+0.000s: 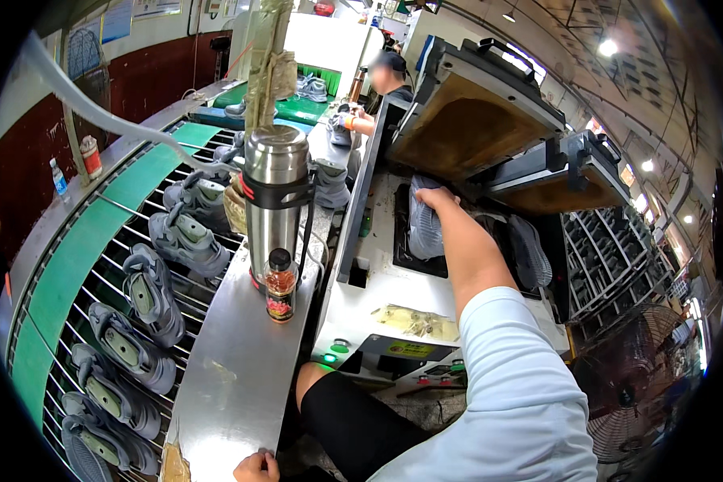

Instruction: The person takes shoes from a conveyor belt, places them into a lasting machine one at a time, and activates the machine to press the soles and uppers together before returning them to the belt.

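My right hand [437, 198] reaches into the press machine [353, 309], its fingers closed on one end of a grey shoe [424, 225]. The shoe's ribbed sole faces to the right, and it rests on a black pad [406, 263] below a raised lid [478, 108]. Part of my grip is hidden behind the hand. A second grey shoe [530, 253] is in the neighbouring bay, under another raised lid [570, 177]. My left hand [257, 466] is at the near edge of the steel counter [225, 377], fingers curled, with nothing visible in them.
On the counter stand a steel flask [277, 193] and a small bottle [280, 289]. Several grey shoes [153, 297] line the curved roller conveyor [80, 265] at left. A co-worker [390, 76] handles a shoe [339, 128] ahead. A large fan [627, 361] stands at right.
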A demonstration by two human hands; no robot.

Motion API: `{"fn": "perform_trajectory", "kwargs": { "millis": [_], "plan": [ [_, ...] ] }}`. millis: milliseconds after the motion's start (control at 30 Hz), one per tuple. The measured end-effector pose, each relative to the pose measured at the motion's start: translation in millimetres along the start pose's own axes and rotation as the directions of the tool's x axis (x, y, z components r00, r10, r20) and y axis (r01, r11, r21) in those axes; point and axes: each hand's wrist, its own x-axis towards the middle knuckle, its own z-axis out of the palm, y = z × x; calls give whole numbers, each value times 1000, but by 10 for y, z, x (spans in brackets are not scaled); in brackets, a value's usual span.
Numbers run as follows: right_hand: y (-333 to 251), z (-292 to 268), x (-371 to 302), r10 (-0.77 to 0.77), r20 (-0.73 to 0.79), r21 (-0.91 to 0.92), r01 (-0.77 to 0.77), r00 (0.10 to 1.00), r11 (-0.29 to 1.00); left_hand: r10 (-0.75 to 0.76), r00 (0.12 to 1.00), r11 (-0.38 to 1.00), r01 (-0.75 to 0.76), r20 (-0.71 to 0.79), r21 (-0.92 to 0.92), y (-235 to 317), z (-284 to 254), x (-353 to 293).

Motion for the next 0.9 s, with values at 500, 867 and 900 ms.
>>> {"fn": "perform_trajectory", "kwargs": {
  "millis": [500,867,900],
  "plan": [
    [1970,149,-1498,-661,-358,-47,694,660,718,-268,901,237,404,340,-884,1126,1104,510],
    [3659,-1121,-24,-80,-290,-23,77,954,997,-61,822,-107,559,567,-822,1592,1404,824],
    [3639,-1202,94,-22,-192,-13,20,981,1000,-62,817,-37,572,573,-820,1405,1392,714]
  ]
}}
